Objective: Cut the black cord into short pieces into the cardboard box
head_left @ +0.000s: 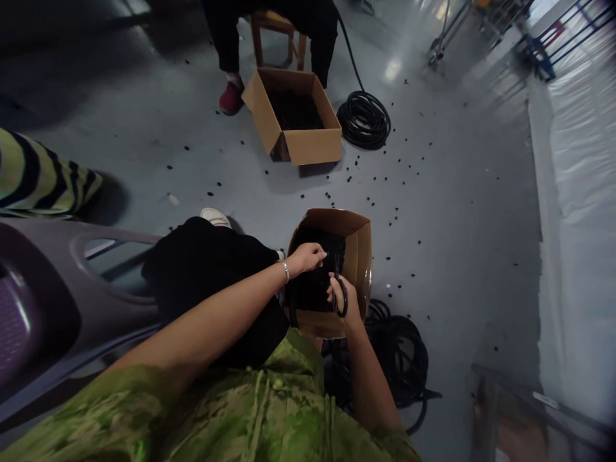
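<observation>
Over an open cardboard box (359, 253), my right hand (350, 301) grips a pair of scissors (342, 301) with black handles. Their blades point away from me, and I cannot tell how far apart they are. Just left of the blades, my left hand (306, 258) is closed in a pinch. Whatever lies between its fingertips is too dark and small to name. Beneath both hands, a mass of small black pieces (308, 292) fills the lower part of the box.
Coiled black hose (404, 350) lies right of my box. Ahead, a person in dark trousers (323, 38) sits behind another cardboard box (312, 146) and a second hose coil (364, 120). Small black bits are scattered across the grey floor (457, 212). A grey plastic chair (113, 256) stands at left.
</observation>
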A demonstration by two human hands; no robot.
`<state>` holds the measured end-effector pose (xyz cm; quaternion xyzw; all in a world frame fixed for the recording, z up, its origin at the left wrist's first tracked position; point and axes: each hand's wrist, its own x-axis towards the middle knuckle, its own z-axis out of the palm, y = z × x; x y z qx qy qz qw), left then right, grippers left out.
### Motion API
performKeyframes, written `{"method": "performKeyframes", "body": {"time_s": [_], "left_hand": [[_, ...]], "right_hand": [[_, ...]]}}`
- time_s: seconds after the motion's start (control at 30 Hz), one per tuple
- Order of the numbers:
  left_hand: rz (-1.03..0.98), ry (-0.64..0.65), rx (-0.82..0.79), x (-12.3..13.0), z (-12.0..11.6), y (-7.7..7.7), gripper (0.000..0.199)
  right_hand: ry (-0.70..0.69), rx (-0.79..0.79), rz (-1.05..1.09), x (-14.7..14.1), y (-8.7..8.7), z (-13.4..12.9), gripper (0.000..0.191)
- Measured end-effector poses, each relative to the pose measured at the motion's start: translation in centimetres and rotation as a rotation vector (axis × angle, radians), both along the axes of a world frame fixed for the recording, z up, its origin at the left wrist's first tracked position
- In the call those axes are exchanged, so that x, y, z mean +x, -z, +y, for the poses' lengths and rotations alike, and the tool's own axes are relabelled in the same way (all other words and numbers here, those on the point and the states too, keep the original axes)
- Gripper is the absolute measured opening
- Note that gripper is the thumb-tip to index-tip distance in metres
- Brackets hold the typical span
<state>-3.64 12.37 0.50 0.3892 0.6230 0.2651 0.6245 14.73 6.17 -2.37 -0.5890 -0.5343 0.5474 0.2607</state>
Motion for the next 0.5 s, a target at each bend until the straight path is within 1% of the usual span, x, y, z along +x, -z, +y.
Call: {"method": "performKeyframes", "body": {"time_s": [0.07, 0.13, 0.3, 0.4, 0.5], "left_hand": [[-0.105, -0.050, -0.061, 0.1, 0.0, -0.4, 0.020], [-0.196, -0.092, -0.084, 0.1, 0.1, -0.9, 0.018], [-0.412, -0.199, -0.147, -0.3, 0.3, -1.9, 0.006], [-0.485, -0.231, -0.166, -0.5, 0.1, -2.1, 0.001], [-0.489, -0.242, -0.175, -0.4, 0.0, -2.1, 0.011]], "right_hand": [[-0.012, -0.028, -0.010, 0.7, 0.3, -0.3, 0.054], [-0.036, -0.038, -0.018, 1.1, 0.3, -0.5, 0.055], [-0.049, -0.034, 0.030, 1.0, -0.3, -0.3, 0.056], [-0.076, -0.033, 0.040, 0.7, -0.9, 0.2, 0.058], [-0.124, -0.038, 0.041, 0.6, -1.3, 0.9, 0.057]]}}
